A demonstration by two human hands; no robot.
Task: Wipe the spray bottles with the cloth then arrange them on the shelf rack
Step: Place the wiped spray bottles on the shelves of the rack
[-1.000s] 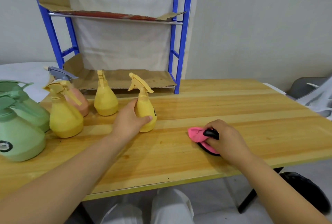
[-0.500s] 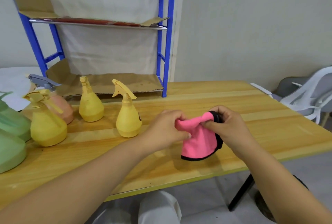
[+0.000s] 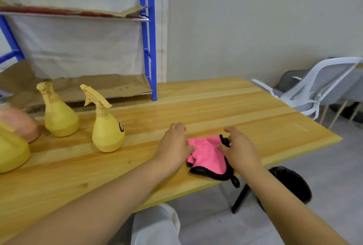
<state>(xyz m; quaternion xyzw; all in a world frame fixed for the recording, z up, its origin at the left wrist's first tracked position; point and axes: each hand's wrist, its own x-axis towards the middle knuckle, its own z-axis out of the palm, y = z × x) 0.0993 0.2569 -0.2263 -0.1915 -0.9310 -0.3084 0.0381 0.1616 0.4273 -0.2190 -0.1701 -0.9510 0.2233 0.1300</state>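
Note:
A pink cloth (image 3: 207,156) with black trim lies on the wooden table (image 3: 245,107) near its front edge. My left hand (image 3: 173,146) rests on the cloth's left edge, fingers laid forward. My right hand (image 3: 240,149) presses its right side, thumb and fingers spread. A yellow spray bottle (image 3: 108,136) stands just left of my left hand, untouched. A second yellow bottle (image 3: 60,121) stands behind it. A pink bottle (image 3: 21,125) and a larger yellow one (image 3: 9,152) are cut off at the left edge. The blue shelf rack (image 3: 149,48) stands at the table's back.
Brown cardboard (image 3: 98,87) lines the rack's lower shelf, another sheet the upper one. A white chair (image 3: 318,91) stands past the table's right end. A black object (image 3: 290,182) lies on the floor under the table corner.
My left hand let go of the yellow bottle and joined the right hand on the cloth. The cloth was lifted between both hands, then laid back on the table. The view turned right.

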